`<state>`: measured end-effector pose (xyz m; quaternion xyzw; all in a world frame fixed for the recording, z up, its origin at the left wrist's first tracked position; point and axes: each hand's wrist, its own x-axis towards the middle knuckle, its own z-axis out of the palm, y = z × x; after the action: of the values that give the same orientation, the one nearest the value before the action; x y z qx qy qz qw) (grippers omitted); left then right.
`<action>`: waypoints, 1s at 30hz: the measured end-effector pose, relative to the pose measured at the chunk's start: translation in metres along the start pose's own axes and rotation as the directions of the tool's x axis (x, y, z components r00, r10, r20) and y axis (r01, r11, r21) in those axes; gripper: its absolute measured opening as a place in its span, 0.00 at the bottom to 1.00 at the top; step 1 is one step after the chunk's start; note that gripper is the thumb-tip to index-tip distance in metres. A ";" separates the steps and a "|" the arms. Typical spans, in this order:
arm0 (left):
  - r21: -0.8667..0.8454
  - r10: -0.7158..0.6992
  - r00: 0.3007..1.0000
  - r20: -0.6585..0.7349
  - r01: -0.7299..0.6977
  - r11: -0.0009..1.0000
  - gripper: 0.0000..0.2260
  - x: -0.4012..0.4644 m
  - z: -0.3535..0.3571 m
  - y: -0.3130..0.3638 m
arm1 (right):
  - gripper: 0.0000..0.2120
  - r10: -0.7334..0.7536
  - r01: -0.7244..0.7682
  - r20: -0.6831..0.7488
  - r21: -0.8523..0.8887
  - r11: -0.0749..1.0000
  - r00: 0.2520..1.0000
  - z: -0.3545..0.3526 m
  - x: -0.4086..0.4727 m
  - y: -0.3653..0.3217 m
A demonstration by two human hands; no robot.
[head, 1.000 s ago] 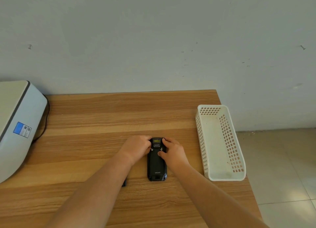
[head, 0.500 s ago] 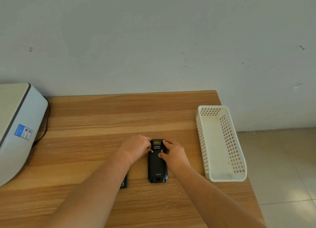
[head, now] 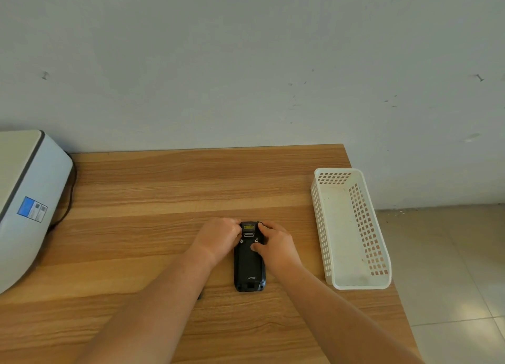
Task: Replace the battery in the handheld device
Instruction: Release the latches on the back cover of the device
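The handheld device (head: 249,265) lies back-up near the middle of the wooden table (head: 164,189), left of a white basket (head: 352,285). A grey machine (head: 24,199) sits far left. Left hand (head: 218,239) and right hand (head: 276,245) clasp the device's far end.

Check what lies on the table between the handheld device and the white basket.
In the head view, only the right hand, resting on the handheld device, fills that stretch near the device's top; nearer the white basket the wooden table is bare.
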<state>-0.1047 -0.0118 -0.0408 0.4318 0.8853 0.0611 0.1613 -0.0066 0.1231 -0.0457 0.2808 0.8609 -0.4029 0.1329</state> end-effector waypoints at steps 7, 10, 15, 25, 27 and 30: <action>-0.123 -0.070 0.995 0.065 0.078 0.989 0.13 -0.007 0.001 -0.004 | 0.29 0.002 -0.002 -0.005 0.002 1.000 1.000 0.001 -0.001 0.001; -0.170 -0.146 0.989 0.038 0.150 0.974 0.13 -0.012 0.007 0.002 | 0.29 0.008 -0.008 -0.010 -0.002 1.000 1.000 0.003 -0.002 0.001; -0.259 -0.225 0.974 -0.006 0.216 0.941 0.13 -0.017 0.009 0.010 | 0.29 -0.010 0.010 -0.017 -0.027 1.000 1.000 0.002 -0.003 0.002; -0.135 -0.122 0.988 0.090 0.133 0.982 0.36 -0.067 0.009 0.001 | 0.23 -0.102 0.096 -0.049 -0.098 0.990 0.994 0.005 -0.028 0.006; -0.069 -0.128 0.983 0.129 0.138 0.988 0.41 -0.072 0.012 0.006 | 0.23 -0.127 0.119 -0.047 -0.149 0.982 0.991 0.006 -0.032 0.004; -0.022 -0.138 0.980 0.141 0.143 0.990 0.47 -0.072 0.017 0.011 | 0.25 -0.149 0.142 -0.015 -0.227 0.963 0.989 0.008 -0.034 0.000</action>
<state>-0.0493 -0.0615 -0.0375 0.3687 0.8991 0.0337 0.2334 0.0208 0.1038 -0.0353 0.2064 0.9214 -0.3066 0.1201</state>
